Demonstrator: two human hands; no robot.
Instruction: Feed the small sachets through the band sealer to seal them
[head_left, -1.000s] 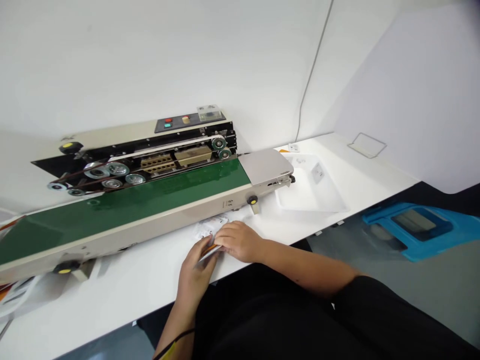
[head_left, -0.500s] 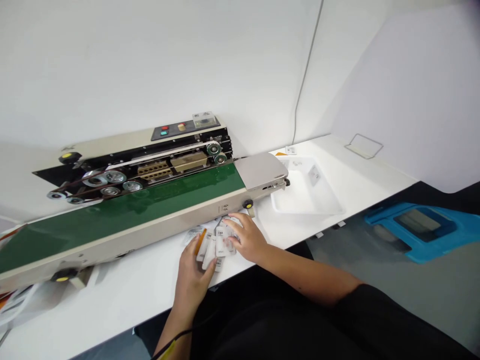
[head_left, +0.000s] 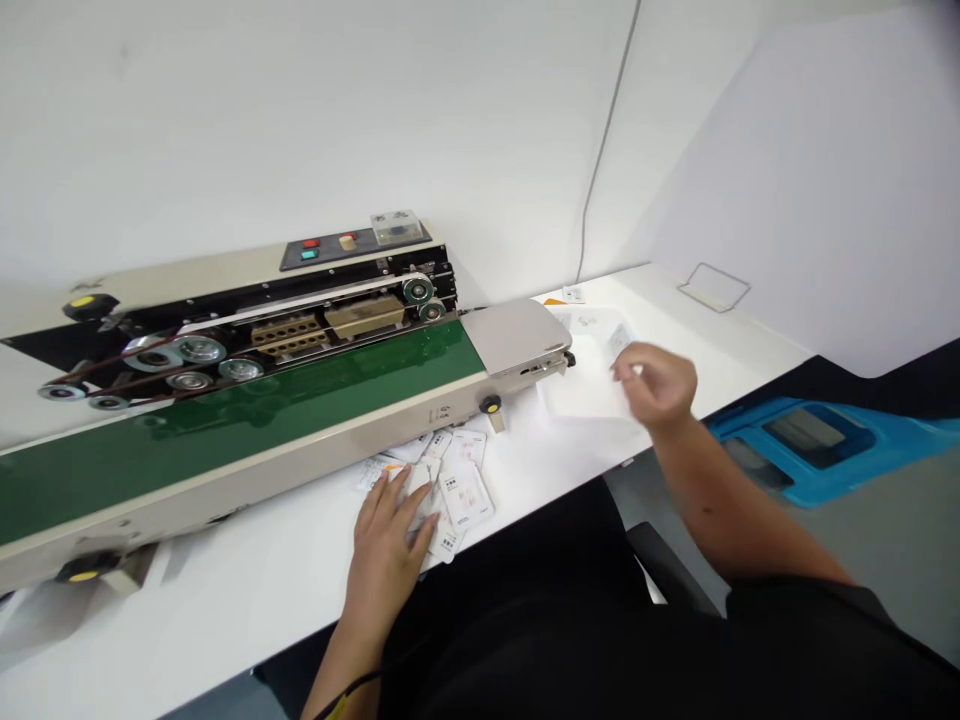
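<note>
My left hand [head_left: 390, 540] lies with fingers spread on a loose pile of small flat white packets [head_left: 466, 497] with dark and red print, which overlap near the table's front edge. A bit of orange shows under its fingertips. My right hand [head_left: 660, 385] hovers at the right front of a shallow white tray [head_left: 581, 400], its fingers curled together. Whatever may be in those fingers is too small or hidden to make out. Just beyond the fingertips, a printed white packet [head_left: 619, 340] leans at the tray's inner right wall.
A band sealing machine [head_left: 352, 320] with a green conveyor belt [head_left: 337, 385] runs along the wall behind the packets. Its metal end plate [head_left: 517, 340] reaches the tray. A wire stand [head_left: 712, 290] sits at the table's far right, and a blue plastic object [head_left: 795, 450] is below the table.
My right hand has left the packet pile and moved right to the tray, its fingers curling. My left hand has flattened onto the packets, which are more spread out. The view has shifted slightly.
</note>
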